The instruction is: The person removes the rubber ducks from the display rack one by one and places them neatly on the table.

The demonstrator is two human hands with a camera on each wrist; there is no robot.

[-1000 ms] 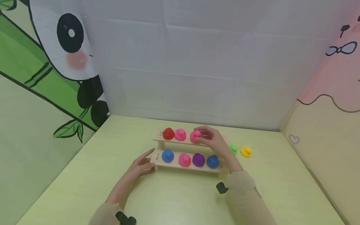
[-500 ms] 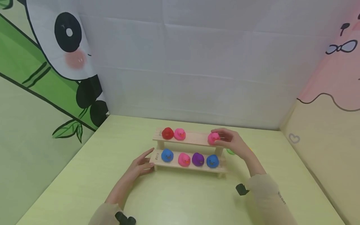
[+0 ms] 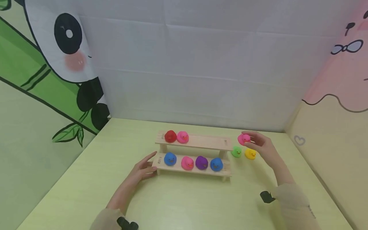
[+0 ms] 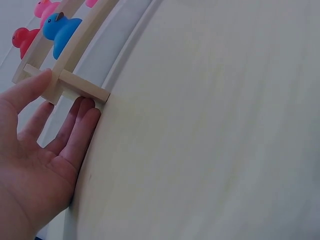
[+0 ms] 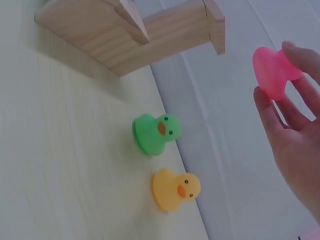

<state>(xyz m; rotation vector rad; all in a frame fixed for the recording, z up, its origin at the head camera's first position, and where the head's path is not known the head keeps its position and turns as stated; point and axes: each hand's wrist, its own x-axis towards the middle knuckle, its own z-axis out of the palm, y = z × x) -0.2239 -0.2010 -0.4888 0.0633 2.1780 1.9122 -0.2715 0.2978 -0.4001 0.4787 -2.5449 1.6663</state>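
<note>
My right hand pinches a pink rubber duck between thumb and fingertips, in the air right of the two-tier wooden rack. The same pink duck shows side-on in the right wrist view. At the rack's left end, my left hand touches the lower shelf's corner with spread, fairly straight fingers; the left wrist view shows the thumb on the shelf end and fingertips by the leg. On the top shelf sit a red duck and a pink one. Below are a blue duck, a pink one, a purple duck and another blue.
A green duck and a yellow duck stand on the table to the right of the rack, below the raised hand. A white cloth wall rises behind the table, with printed panels at both sides.
My right hand has slid the pink duck rightward along the top shelf, then carried it off the rack's right end. The left hand has stayed at the rack's left end.
</note>
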